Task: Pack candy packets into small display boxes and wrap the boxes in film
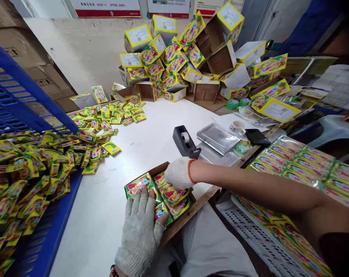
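My left hand (140,232), in a white knitted glove with bare fingertips, lies with fingers stretched over the small yellow-green packets (174,196) in an open cardboard box (159,168). That box stands at the table's front edge, filled with packets that have bright lettering and red fruit prints. Reaching in from the right, my right hand (178,173) is gloved too, with an orange cuff, and rests at the box's far right part against the packets. Its fingertips are hidden, so I cannot see whether it grips one. Just beyond it stands a black tape dispenser (183,143).
A blue crate (66,215) heaped with loose packets (27,184) is at left; more are spilled on the white table (105,207). Empty display boxes (171,61) pile up behind. Clear plastic trays (219,137), a cup (237,126) and a white crate (249,234) of wrapped packs are right.
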`<state>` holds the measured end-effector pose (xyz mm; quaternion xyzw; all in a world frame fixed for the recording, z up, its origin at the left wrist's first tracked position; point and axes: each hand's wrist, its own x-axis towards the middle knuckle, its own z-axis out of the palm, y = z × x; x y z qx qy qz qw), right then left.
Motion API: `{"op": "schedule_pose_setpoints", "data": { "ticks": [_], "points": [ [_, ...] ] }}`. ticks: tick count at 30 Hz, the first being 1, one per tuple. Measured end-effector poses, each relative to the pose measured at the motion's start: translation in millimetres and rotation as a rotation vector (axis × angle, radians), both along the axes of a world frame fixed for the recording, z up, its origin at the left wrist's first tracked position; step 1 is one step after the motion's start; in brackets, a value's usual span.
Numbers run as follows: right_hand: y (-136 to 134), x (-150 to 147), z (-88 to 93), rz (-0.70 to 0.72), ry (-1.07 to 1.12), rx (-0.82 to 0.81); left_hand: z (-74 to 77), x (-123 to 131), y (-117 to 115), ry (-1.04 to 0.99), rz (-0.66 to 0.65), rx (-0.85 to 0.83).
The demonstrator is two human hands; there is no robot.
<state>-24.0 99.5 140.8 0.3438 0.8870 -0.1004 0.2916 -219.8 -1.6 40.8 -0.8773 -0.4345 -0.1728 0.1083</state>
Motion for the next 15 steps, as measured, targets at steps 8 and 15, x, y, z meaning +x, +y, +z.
{"op": "schedule_pose_setpoints", "data": {
  "ticks": [8, 15],
  "points": [
    [46, -25, -26.0, 0.317, -0.070, -0.333, -6.8, -4, -7, -0.022, 0.034, 0.044],
    [22, -3, -31.4, 0.272, -0.047, -0.241, -7.4, -2, -10, -0.085, 0.054, -0.044]
  ]
}}
